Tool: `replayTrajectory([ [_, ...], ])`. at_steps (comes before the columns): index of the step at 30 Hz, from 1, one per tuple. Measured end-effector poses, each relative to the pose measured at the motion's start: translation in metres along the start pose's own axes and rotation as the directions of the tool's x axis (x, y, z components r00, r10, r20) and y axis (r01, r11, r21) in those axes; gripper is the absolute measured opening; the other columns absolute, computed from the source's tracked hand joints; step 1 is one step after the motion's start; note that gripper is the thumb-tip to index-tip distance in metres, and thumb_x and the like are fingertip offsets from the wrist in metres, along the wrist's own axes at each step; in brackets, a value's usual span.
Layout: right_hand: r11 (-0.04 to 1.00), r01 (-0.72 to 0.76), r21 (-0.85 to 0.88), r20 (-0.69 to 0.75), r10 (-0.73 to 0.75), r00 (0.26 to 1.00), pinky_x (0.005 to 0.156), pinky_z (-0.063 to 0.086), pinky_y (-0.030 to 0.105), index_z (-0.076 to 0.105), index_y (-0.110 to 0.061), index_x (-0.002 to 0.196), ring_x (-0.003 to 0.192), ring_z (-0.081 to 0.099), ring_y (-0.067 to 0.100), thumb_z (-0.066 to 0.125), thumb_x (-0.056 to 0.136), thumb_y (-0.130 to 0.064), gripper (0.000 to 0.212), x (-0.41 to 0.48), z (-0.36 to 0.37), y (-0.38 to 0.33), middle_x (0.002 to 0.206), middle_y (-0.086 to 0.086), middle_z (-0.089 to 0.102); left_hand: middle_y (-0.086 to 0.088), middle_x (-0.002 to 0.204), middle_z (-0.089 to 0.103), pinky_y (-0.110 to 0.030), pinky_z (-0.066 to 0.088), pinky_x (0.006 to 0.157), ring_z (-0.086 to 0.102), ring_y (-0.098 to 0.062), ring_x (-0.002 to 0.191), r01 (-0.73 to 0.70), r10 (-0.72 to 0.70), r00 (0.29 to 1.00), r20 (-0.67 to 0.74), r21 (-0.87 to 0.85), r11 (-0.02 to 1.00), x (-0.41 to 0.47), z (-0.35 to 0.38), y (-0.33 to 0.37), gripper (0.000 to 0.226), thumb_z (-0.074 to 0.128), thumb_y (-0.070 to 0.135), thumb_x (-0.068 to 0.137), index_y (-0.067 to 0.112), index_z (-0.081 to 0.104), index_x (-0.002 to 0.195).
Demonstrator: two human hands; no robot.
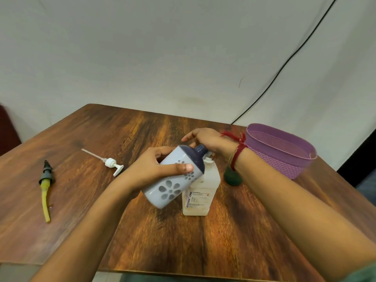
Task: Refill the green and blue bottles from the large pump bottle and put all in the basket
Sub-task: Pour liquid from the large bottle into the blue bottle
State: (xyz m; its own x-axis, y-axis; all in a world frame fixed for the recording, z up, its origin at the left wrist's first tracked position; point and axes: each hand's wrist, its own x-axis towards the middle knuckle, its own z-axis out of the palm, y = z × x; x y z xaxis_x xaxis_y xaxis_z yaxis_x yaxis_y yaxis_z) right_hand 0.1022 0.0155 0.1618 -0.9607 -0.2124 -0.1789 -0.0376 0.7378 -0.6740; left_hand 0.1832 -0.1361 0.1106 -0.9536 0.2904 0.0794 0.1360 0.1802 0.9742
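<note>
My left hand (158,167) grips the blue bottle (173,180), a pale blue body with flower cut-outs and a dark blue shoulder. It is tilted, its open neck pointing right toward the top of the large pump bottle (200,192). That large translucent bottle stands upright mid-table. My right hand (205,139) rests over its pump head, which is mostly hidden. The green bottle (232,176) stands just right of it, partly hidden behind my right wrist. The purple basket (284,157) sits at the far right and looks empty.
A white pump head with its tube (110,163) lies on the wooden table (142,241) left of centre. Farther left lies a black cap with a yellowed tube (46,186). A black cable (284,66) runs down the wall behind.
</note>
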Motion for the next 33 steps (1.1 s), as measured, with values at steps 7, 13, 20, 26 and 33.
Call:
replayTrajectory([
  [7, 0.993, -0.022, 0.112, 0.038, 0.018, 0.999, 0.057, 0.041, 0.023, 0.063, -0.015, 0.112, 0.080, 0.055, 0.017, 0.029, 0.101, -0.012, 0.036, -0.003, -0.001, 0.000, 0.109, 0.004, 0.062, -0.007, 0.084, 0.074, -0.023, 0.055, 0.056, 0.072, -0.022, 0.069, -0.004, 0.004, 1.000, 0.001, 0.022, 1.000, 0.002, 0.001, 0.001, 0.061, 0.073, 0.054, 0.052, 0.018, 0.066, 0.101],
  [13, 0.998, 0.029, 0.055, 0.048, -0.031, 0.998, 0.059, 0.041, 0.019, 0.064, -0.012, 0.113, 0.090, 0.053, 0.014, 0.034, 0.098, -0.004, 0.035, -0.001, -0.007, -0.002, 0.104, -0.002, 0.056, -0.007, 0.084, 0.074, -0.022, 0.054, 0.054, 0.072, -0.022, 0.069, -0.018, 0.018, 1.000, -0.021, 0.015, 1.000, 0.000, 0.001, 0.002, 0.065, 0.074, 0.053, 0.050, 0.016, 0.065, 0.102],
  [20, 0.979, -0.022, 0.203, 0.020, 0.018, 1.000, 0.056, 0.043, 0.023, 0.061, -0.014, 0.103, 0.068, 0.055, 0.014, 0.029, 0.098, -0.005, 0.034, 0.002, 0.000, 0.004, 0.079, 0.001, 0.061, -0.007, 0.081, 0.074, -0.021, 0.053, 0.053, 0.071, -0.019, 0.065, -0.004, 0.004, 1.000, -0.029, -0.001, 1.000, -0.003, 0.004, 0.003, 0.066, 0.074, 0.053, 0.048, 0.014, 0.066, 0.100],
  [26, 0.926, -0.085, 0.368, 0.156, 0.029, 0.987, 0.059, 0.041, 0.024, 0.064, -0.011, 0.114, 0.075, 0.058, 0.012, 0.046, 0.096, -0.017, 0.026, -0.005, -0.007, 0.004, 0.084, 0.000, 0.066, -0.008, 0.082, 0.074, -0.022, 0.053, 0.053, 0.072, -0.021, 0.066, -0.007, 0.006, 1.000, -0.025, -0.031, 1.000, -0.008, 0.004, 0.003, 0.059, 0.077, 0.049, 0.048, 0.019, 0.066, 0.098],
  [33, 0.781, -0.227, 0.581, 0.339, 0.021, 0.941, 0.066, 0.049, 0.030, 0.060, -0.009, 0.108, 0.074, 0.061, 0.021, 0.055, 0.087, -0.052, 0.048, -0.001, -0.013, 0.003, 0.092, 0.011, 0.067, -0.007, 0.083, 0.075, -0.023, 0.054, 0.055, 0.072, -0.023, 0.068, -0.001, 0.001, 0.998, -0.066, -0.010, 1.000, -0.010, 0.004, 0.003, 0.065, 0.076, 0.053, 0.048, 0.016, 0.066, 0.101],
])
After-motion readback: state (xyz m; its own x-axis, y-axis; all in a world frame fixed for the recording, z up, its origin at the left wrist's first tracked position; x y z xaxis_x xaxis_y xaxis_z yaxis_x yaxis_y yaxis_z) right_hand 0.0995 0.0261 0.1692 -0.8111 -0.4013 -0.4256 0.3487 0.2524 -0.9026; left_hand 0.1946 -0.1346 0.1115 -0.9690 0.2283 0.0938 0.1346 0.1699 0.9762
